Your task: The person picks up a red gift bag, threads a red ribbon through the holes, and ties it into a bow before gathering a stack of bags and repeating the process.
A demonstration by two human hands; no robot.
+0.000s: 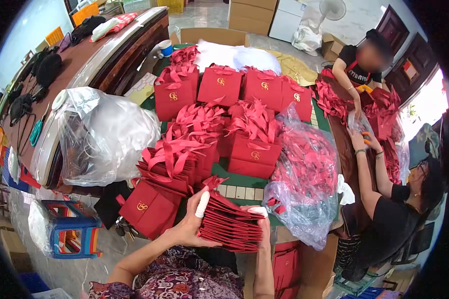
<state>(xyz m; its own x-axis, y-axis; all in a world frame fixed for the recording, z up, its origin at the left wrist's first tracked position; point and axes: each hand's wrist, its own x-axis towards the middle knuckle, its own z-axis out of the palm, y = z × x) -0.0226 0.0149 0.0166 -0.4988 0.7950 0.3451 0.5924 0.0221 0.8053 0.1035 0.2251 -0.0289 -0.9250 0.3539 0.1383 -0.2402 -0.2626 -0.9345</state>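
Observation:
A thick stack of folded red bags (230, 224) is held between my two hands at the table's near edge. My left hand (189, 224) grips its left side, with a white cover on the thumb. On the right side my right hand (263, 226) presses the stack, its thumb also wrapped in white. Just left of the stack leans a red bag with a gold logo (143, 207). Behind it stand more red bags with ribbon handles (172, 162), and another logo bag (254, 155) stands upright near the table's middle.
A clear plastic bag of red ribbons (304, 174) lies at right, a translucent bag of white material (107, 137) at left. Two co-workers handle red items at the right. Blue stools (75, 229) stand at lower left. An open carton (312, 264) is below the table edge.

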